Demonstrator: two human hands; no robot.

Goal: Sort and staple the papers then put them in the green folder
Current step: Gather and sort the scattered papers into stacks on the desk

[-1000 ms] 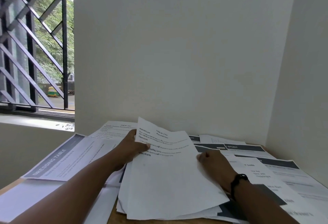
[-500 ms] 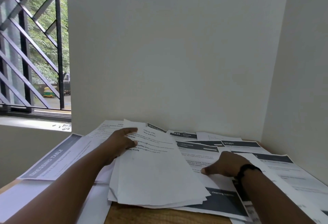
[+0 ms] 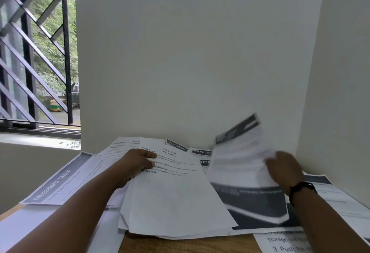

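Sorting papers on a wooden desk

The left hand (image 3: 138,161) rests flat on a stack of white sheets (image 3: 172,196); the right hand (image 3: 284,169) holds a blurred, lifted printed sheet (image 3: 238,162) above other papers (image 3: 60,180) spread over the desk (image 3: 180,244).

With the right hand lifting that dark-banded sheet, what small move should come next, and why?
Probably carry the lifted sheet across onto the matching pile. The right hand grips it raised and motion-blurred, while the left hand rests on the "Wipe Wall Tiles" stack. No stapler or green folder shows, so sorting likely continues.
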